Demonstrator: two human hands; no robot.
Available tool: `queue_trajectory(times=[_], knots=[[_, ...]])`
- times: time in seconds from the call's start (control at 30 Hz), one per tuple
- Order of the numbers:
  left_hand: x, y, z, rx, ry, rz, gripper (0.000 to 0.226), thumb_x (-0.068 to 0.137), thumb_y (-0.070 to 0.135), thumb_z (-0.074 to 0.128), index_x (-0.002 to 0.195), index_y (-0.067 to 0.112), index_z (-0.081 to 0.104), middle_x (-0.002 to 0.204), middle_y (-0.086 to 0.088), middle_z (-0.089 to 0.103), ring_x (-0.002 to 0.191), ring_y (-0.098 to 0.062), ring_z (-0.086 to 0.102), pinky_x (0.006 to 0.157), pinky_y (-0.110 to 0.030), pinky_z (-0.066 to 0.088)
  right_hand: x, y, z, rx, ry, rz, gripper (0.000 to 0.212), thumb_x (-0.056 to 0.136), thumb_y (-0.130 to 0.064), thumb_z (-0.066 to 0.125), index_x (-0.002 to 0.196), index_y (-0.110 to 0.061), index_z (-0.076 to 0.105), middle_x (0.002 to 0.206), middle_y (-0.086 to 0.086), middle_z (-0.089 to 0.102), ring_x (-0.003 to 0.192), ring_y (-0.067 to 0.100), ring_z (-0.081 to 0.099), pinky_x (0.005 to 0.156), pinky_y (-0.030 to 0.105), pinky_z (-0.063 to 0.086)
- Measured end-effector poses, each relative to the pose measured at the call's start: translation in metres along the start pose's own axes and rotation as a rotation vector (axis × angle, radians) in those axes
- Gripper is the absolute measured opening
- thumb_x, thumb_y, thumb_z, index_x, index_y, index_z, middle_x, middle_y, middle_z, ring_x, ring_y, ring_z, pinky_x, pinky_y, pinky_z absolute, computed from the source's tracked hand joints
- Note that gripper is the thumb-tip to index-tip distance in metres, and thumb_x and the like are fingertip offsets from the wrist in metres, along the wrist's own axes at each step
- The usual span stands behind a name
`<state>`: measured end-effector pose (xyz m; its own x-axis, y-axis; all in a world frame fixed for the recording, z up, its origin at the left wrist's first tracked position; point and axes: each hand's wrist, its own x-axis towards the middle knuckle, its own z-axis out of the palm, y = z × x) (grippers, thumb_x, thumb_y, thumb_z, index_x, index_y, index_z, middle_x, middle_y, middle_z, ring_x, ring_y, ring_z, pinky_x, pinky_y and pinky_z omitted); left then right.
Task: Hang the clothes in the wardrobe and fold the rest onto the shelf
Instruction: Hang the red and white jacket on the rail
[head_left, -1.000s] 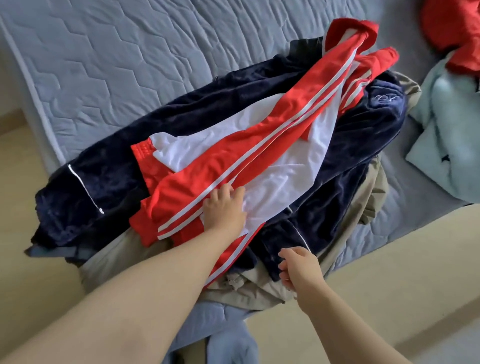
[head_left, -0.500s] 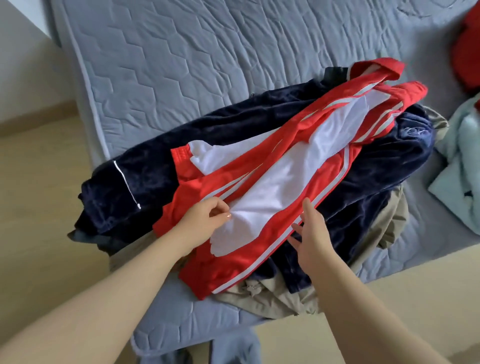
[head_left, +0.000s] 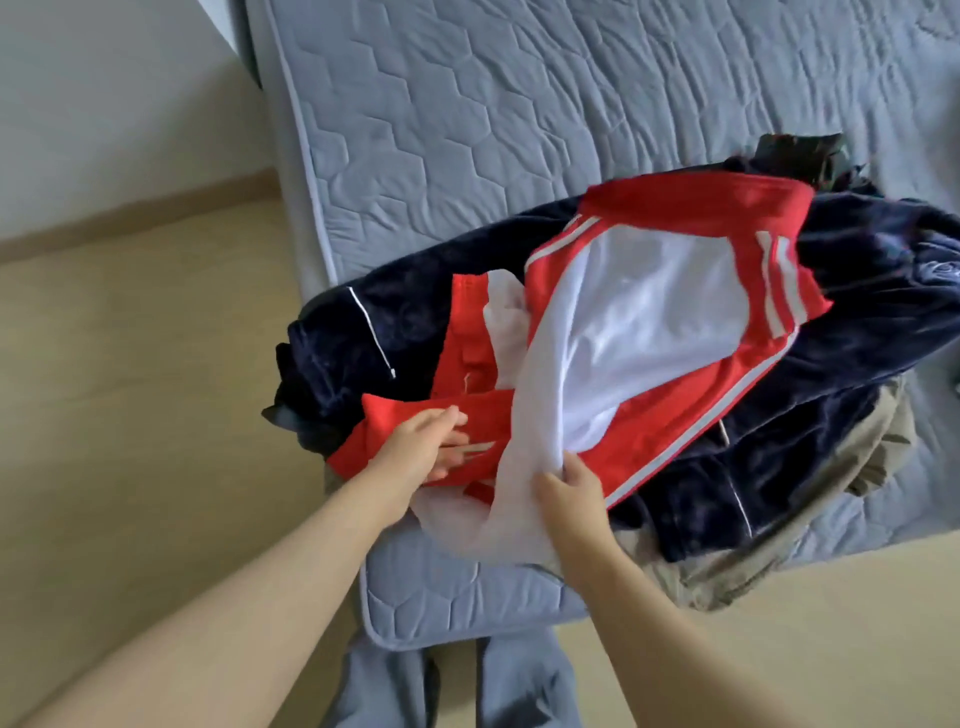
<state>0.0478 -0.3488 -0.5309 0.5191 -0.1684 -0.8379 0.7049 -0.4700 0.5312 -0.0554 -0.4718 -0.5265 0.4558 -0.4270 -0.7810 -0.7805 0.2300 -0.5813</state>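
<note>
Well, from my remote seat, the left side shows a pale beige floor (head_left: 130, 415) at 9 o'clock, with a plain light wall (head_left: 104, 78) above it at 10 o'clock. A grey-blue quilted bed (head_left: 519, 104) fills the view from 12 o'clock down to its near corner at 6 o'clock. Two grey-blue trouser legs (head_left: 389, 686) show below that corner.

My left hand (head_left: 426, 447) sits just left of centre at 8 o'clock. Its fingers reach out nearly straight and lie on a red sleeve of the red and white striped track jacket (head_left: 649, 322), with the thumb above them. I cannot tell whether any cloth is pinched between them.

The jacket lies on top of the clothes pile on the bed, spreading from centre toward 2 o'clock, its white panel facing up. My right hand (head_left: 571, 493), at 5 o'clock just beside the left, has its fingers curled round a bunched fold of the jacket's white cloth and grips it.

Under the jacket lies a dark navy velvet garment with thin white piping (head_left: 857, 364), running from 9 o'clock out to 3 o'clock. A crumpled khaki garment (head_left: 831, 519) pokes out beneath the navy one at 4 o'clock, over the bed's near edge. A small dark greenish-black piece of clothing (head_left: 800, 150) sits at the far end of the pile at 1 o'clock.
</note>
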Motion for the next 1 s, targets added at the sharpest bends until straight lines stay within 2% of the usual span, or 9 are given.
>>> queue_trajectory(times=[0.1,0.23,0.33,0.43,0.57,0.67,0.8,0.87,1.0], knots=[[0.007,0.012,0.016,-0.053,-0.026,0.026,0.018,0.094,0.042,0.046,0.097,0.03,0.059,0.106,0.005,0.061,0.098,-0.015,0.058,0.078,-0.03,0.045,-0.022,0.023,0.018,-0.084,-0.145,0.059,0.033,0.076,0.005,0.039,0.077,-0.018,0.062,0.08,0.006,0.065,0.073,0.019,0.055,0.065,0.028,0.044],[0.011,0.015,0.037,0.043,0.038,0.034,0.029,0.087,0.017,0.061,0.115,0.012,0.055,0.103,-0.005,0.06,0.093,-0.02,0.058,0.075,-0.025,0.044,-0.033,0.04,0.02,-0.195,-0.299,0.14,0.026,0.077,0.003,0.036,0.072,-0.013,0.055,0.074,0.006,0.055,0.072,0.021,0.049,0.065,0.029,0.037],[0.007,0.012,0.036,0.138,-0.003,0.117,0.023,0.084,0.005,0.058,0.107,0.009,0.059,0.081,0.001,0.056,0.07,-0.011,0.054,0.055,-0.012,0.043,-0.024,0.03,0.007,-0.135,-0.014,0.099,0.026,0.084,-0.002,0.042,0.087,-0.013,0.065,0.086,0.001,0.062,0.085,0.021,0.054,0.075,0.029,0.04],[0.001,0.007,0.026,0.18,-0.085,0.175,0.017,0.085,0.01,0.061,0.098,-0.001,0.061,0.082,-0.005,0.058,0.073,-0.014,0.054,0.066,-0.02,0.043,-0.008,0.005,-0.006,0.012,0.264,0.065,0.029,0.092,-0.019,0.04,0.11,-0.003,0.057,0.095,0.014,0.06,0.091,0.031,0.058,0.077,0.032,0.042],[-0.015,0.0,0.013,0.166,-0.333,0.202,0.007,0.087,0.012,0.064,0.09,0.014,0.069,0.085,0.005,0.07,0.078,-0.004,0.066,0.07,-0.016,0.05,0.011,-0.03,-0.008,0.371,0.168,0.154,0.028,0.09,-0.03,0.053,0.114,-0.019,0.042,0.097,0.008,0.05,0.081,0.02,0.054,0.078,0.041,0.053],[-0.024,0.003,0.01,0.199,-0.491,0.147,0.012,0.089,0.013,0.06,0.093,0.018,0.07,0.091,0.004,0.073,0.084,-0.004,0.068,0.07,-0.014,0.051,0.018,-0.032,-0.011,0.393,0.187,0.178,0.029,0.082,0.003,0.048,0.105,-0.014,0.046,0.083,0.008,0.049,0.061,0.017,0.046,0.054,0.027,0.042],[-0.014,0.012,0.013,-0.154,-0.029,0.005,0.03,0.09,0.041,0.053,0.106,0.018,0.066,0.108,-0.006,0.068,0.098,-0.021,0.064,0.092,-0.035,0.049,0.017,-0.023,-0.018,0.378,0.239,0.153,0.04,0.074,0.014,0.025,0.075,-0.015,0.054,0.067,0.003,0.049,0.056,0.017,0.042,0.048,0.021,0.035],[-0.006,0.018,0.013,-0.298,0.127,-0.059,0.041,0.087,0.049,0.055,0.117,0.021,0.059,0.116,-0.007,0.063,0.109,-0.026,0.058,0.099,-0.042,0.044,0.013,-0.025,-0.02,0.369,0.185,0.163,0.045,0.076,0.013,0.023,0.073,-0.015,0.057,0.073,0.005,0.056,0.064,0.021,0.051,0.057,0.029,0.048],[0.002,0.031,0.015,-0.606,-0.107,-0.266,0.039,0.087,0.048,0.057,0.12,0.027,0.061,0.116,-0.007,0.066,0.106,-0.027,0.062,0.087,-0.041,0.051,0.005,-0.029,-0.021,0.363,-0.02,0.219,0.047,0.078,0.013,0.026,0.092,-0.01,0.065,0.098,0.016,0.066,0.089,0.034,0.062,0.082,0.048,0.053]])
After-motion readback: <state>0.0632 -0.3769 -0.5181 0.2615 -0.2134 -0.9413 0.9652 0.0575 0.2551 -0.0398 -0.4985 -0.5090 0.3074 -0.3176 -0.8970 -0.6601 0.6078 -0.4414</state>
